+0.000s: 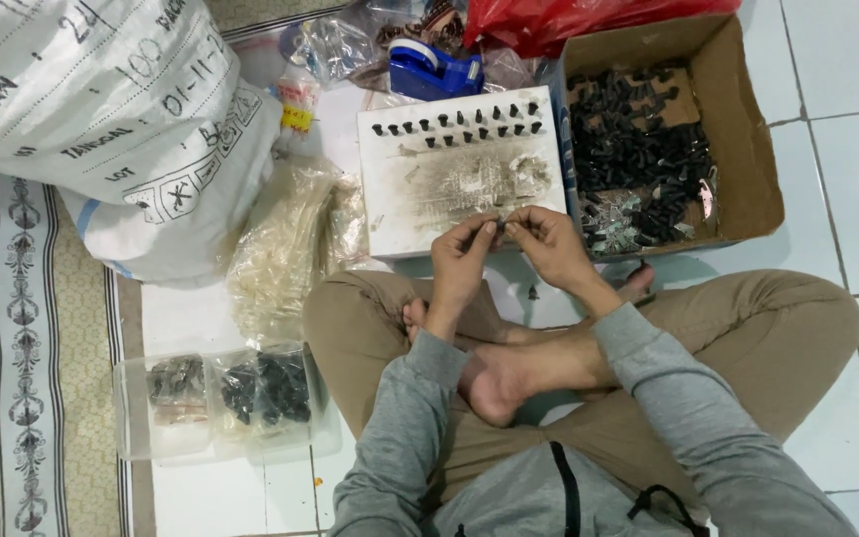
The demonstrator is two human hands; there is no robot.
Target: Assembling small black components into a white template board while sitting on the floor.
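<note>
I sit cross-legged on a tiled floor. My left hand (462, 254) and my right hand (549, 242) meet in front of me, fingertips pinched together on a small dark part (500, 227). Just beyond them lies a white foam block (461, 174), worn and stained in the middle, with two rows of small black pieces (459, 124) stuck upright along its far edge. To the right an open cardboard box (738, 149) holds a heap of black parts (638, 149) and some small silvery bits (613, 224).
A big white printed sack (101, 109) fills the upper left. A clear bag of pale strips (280, 259) lies beside the block. Clear plastic containers (221, 398) with dark parts sit at my left knee. A blue tape dispenser (432, 70) and red plastic bag (569, 20) lie behind.
</note>
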